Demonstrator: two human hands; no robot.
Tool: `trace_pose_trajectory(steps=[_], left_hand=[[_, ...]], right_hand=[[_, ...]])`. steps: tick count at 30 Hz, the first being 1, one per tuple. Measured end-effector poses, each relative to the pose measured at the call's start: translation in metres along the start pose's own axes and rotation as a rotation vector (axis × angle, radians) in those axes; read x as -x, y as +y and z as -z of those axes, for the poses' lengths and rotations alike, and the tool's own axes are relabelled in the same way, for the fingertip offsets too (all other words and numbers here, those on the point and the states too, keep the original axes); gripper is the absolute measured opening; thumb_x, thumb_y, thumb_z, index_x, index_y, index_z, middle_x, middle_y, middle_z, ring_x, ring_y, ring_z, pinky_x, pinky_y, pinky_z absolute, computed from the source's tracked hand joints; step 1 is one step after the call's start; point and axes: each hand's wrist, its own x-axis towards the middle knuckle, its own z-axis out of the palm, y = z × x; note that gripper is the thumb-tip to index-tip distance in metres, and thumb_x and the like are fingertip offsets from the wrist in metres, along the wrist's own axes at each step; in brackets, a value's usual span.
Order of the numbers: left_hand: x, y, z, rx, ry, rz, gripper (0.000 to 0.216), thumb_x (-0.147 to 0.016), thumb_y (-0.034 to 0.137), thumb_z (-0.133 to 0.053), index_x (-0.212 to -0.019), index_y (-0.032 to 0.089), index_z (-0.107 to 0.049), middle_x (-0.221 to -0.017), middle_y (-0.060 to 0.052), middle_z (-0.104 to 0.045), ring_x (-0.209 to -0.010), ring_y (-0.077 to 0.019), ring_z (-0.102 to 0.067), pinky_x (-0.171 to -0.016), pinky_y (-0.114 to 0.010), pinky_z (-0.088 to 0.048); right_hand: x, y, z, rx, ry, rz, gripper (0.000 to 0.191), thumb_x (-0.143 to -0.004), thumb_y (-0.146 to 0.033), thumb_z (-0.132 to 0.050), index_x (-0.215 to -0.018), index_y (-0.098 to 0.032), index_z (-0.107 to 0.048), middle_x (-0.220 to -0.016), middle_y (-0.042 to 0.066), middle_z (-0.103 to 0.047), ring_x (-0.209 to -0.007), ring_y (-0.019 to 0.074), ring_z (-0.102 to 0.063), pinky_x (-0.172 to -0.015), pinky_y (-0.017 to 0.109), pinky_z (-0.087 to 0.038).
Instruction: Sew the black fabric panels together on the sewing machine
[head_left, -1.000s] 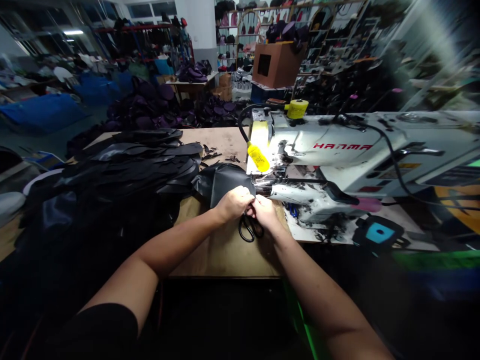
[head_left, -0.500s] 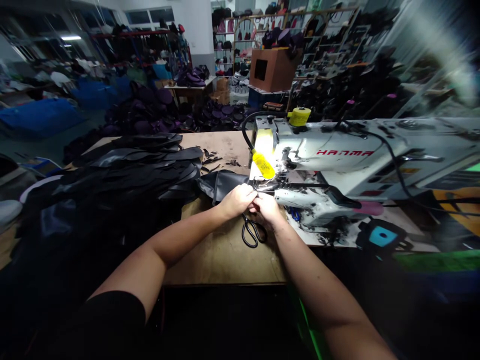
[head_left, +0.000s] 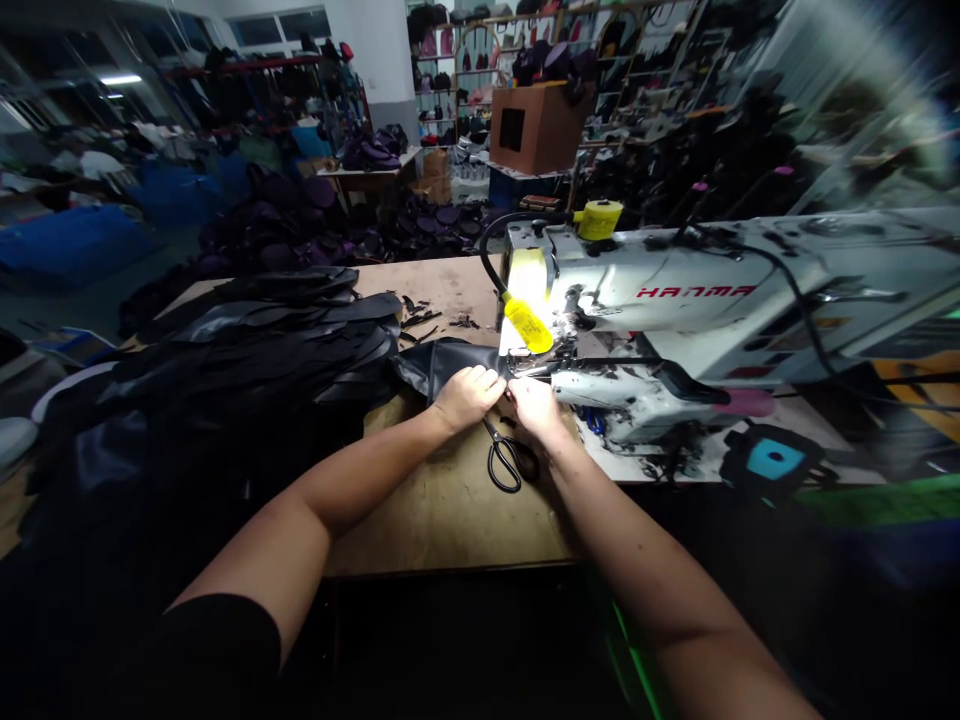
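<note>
A black leather-like piece point(head_left: 450, 362) lies at the needle end of the white sewing machine point(head_left: 637, 285). My left hand point(head_left: 471, 396) is closed on the near edge of this piece, its fingers curled. Just to the right, my right hand point(head_left: 534, 404) is closed too, fingertips at the piece's right end beside the machine's narrow arm; the fingers hide what they pinch. Black-handled scissors point(head_left: 507, 465) rest on the table below the hands, their blades partly covered by my left hand. A yellow lamp point(head_left: 528, 325) lights the stitching spot.
A large pile of black cut pieces point(head_left: 247, 350) covers the table's left side. Dark scraps point(head_left: 420, 315) lie behind the work. Further back are a cardboard box point(head_left: 536, 130) and heaps of purple and black goods. A black and teal object point(head_left: 774, 457) sits at right.
My hands have moved slightly apart, and a small gap now shows between them. The view has shifted a little. The black piece stays at the machine's needle end.
</note>
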Motion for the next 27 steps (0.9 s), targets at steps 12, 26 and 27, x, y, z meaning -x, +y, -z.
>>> trace_pose_trajectory(steps=[12,26,27], left_hand=[[-0.029,-0.024,-0.023,0.080,-0.005,0.116,0.033,-0.103,0.018,-0.039,-0.093,0.012,-0.071,-0.093,-0.013,-0.064,-0.090,-0.0245,-0.056,-0.077,-0.035,-0.044],[-0.003,-0.048,-0.018,0.023,-0.012,0.208,0.034,-0.104,0.023,-0.044,-0.129,0.019,-0.067,-0.103,-0.012,-0.065,-0.095,-0.0255,-0.056,-0.076,-0.037,-0.038],[-0.001,-0.050,-0.018,0.025,-0.016,0.202,0.034,-0.103,0.022,-0.045,-0.129,0.020,-0.067,-0.103,-0.012,-0.065,-0.095,-0.0255,-0.056,-0.077,-0.037,-0.039]], right_hand=[[0.038,0.015,0.010,0.150,0.233,-0.013,0.027,-0.084,-0.036,-0.053,-0.099,-0.020,-0.069,-0.067,0.000,-0.062,-0.069,0.0210,-0.058,-0.073,0.034,-0.046],[0.019,-0.028,0.009,-0.262,0.048,-0.001,0.028,-0.084,-0.035,-0.052,-0.103,-0.017,-0.062,-0.074,0.002,-0.068,-0.053,0.0136,-0.053,-0.050,0.027,-0.045],[0.024,-0.025,0.018,-0.213,0.042,0.038,0.033,-0.084,-0.037,-0.054,-0.109,-0.017,-0.064,-0.077,0.003,-0.070,-0.058,0.0154,-0.058,-0.055,0.030,-0.050]])
